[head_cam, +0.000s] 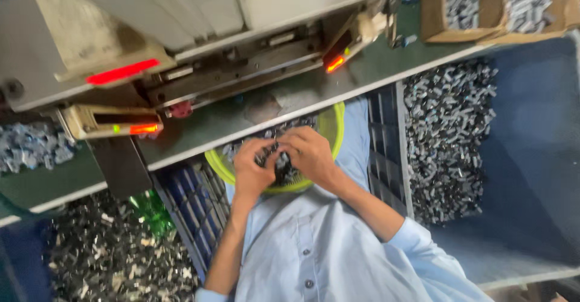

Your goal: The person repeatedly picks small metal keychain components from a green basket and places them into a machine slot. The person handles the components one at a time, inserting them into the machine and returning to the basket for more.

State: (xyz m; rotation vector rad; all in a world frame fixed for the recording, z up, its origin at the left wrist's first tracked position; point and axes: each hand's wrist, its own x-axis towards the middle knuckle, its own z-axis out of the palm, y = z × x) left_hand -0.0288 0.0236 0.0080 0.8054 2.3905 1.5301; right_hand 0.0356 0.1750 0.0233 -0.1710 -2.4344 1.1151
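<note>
Below the green bench edge (338, 99), both hands meet over a yellow-green bowl (333, 134) of small dark metal parts (284, 172). Left hand (252, 170) and right hand (309, 152) curl their fingers shut, pinching parts between them. A grey crate (386, 157) hems the bowl's right side; a heap of metal pieces (447, 133) lies beyond.

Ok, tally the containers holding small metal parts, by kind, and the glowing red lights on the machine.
Yellow-green bowl: 1
Cardboard box: 1
Blue bin: 1
Glowing red lights: 3
Total: 6
Both hands, left hand and right hand, are in the bowl.
</note>
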